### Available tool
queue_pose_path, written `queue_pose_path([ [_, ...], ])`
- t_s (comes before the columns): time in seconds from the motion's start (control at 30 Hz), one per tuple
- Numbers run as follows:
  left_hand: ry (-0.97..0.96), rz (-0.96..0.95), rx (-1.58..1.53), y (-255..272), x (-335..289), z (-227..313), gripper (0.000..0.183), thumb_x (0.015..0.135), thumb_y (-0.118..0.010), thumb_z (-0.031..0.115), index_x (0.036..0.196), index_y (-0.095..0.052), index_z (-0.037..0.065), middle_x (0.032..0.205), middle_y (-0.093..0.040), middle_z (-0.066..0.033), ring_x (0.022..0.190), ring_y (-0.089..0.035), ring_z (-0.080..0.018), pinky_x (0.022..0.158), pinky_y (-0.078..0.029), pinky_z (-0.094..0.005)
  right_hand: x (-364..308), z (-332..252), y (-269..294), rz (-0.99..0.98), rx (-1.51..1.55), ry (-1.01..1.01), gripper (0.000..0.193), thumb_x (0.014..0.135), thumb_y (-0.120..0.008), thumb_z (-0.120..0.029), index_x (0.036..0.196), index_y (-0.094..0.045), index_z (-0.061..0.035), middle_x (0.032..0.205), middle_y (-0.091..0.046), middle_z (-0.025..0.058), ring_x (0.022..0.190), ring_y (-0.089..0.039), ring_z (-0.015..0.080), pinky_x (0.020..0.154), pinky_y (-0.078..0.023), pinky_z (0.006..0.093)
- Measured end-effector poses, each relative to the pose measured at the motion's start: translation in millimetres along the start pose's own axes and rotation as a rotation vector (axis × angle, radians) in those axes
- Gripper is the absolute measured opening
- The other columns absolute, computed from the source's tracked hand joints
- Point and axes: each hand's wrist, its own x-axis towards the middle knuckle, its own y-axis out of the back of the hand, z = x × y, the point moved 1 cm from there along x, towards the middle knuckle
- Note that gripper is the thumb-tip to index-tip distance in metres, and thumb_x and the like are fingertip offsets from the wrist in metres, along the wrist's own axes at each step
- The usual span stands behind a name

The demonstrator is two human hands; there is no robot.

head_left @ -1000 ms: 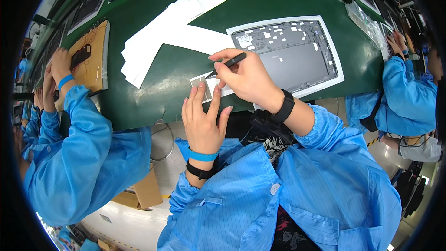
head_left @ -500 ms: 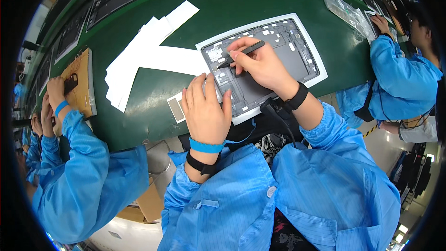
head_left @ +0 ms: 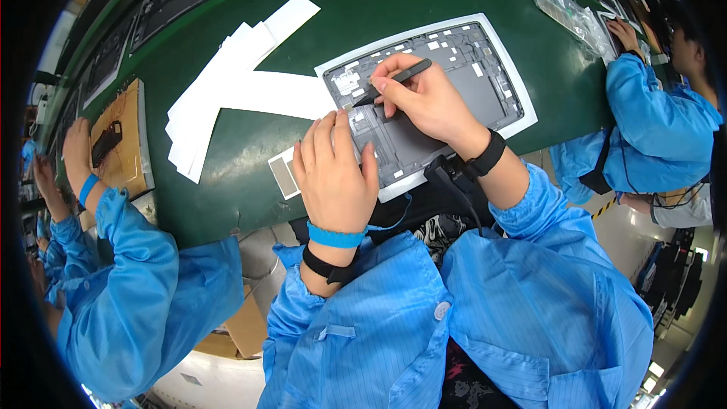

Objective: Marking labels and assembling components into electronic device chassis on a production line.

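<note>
A dark grey tablet housing [head_left: 462, 91] with small white stickers along its rim lies on a white sheet [head_left: 528, 102] in front of me. In my right hand [head_left: 428, 102], slim black tweezers [head_left: 413, 71] are pinched between thumb and fingers, their tip low over the housing's left part. My left hand [head_left: 335, 174] rests palm down, fingers stretched out, with its fingertips at the housing's left edge close to the tweezers' tip. Whether the tip grips anything is hidden by my fingers. Beside my left hand lies a small white card with a grey-brown panel [head_left: 285, 176].
White paper strips [head_left: 219, 98] fan out on the green table [head_left: 363, 0] to the left. Farther left, a co-worker's hand [head_left: 78, 151] is by a brown board [head_left: 135, 140] bearing a black part. At right are a clear plastic bag [head_left: 568, 19] and another co-worker's sleeve [head_left: 651, 110].
My left fingertips have shifted slightly up toward the tweezers' tip, and the tweezers stand a little steeper. The left co-worker's hand has moved off the black part on the board.
</note>
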Motion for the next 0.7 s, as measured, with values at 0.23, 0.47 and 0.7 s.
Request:
queue_pose_path([
  [0.23,-0.026,-0.025,0.092,-5,3,4,0.051,0.083,-0.069,0.02,0.13,-0.057,0.001,0.124,-0.057,-0.0141,0.114,-0.053,-0.0334,0.097,-0.041,-0.0449,2,4,1,-0.012,-0.014,-0.014,0.015,0.096,-0.06,-0.013,0.101,-0.06,0.001,0.078,-0.058,0.0001,0.065,-0.057,0.0068,0.077,-0.055,0.0284],
  [0.47,0.047,-0.05,0.129,12,-6,0,0.056,0.087,-0.067,0.029,0.136,-0.055,0.005,0.136,-0.046,-0.0211,0.125,-0.043,-0.0399,0.104,-0.033,-0.0508,-9,-10,7,0.302,0.226,0.084,0.013,0.095,-0.06,-0.014,0.091,-0.061,-0.0019,0.07,-0.063,0.0059,0.059,-0.06,0.0104,0.058,-0.049,0.0236],
  [0.7,0.142,-0.132,0.19,31,-70,-27,0.063,0.088,-0.067,0.039,0.144,-0.05,0.014,0.152,-0.031,-0.0269,0.138,-0.031,-0.0475,0.11,-0.027,-0.057,-31,-10,-54,0.002,-0.028,0.018,0.013,0.092,-0.062,-0.014,0.091,-0.063,-0.0008,0.069,-0.066,0.0058,0.061,-0.064,0.0103,0.053,-0.047,0.0248],
])
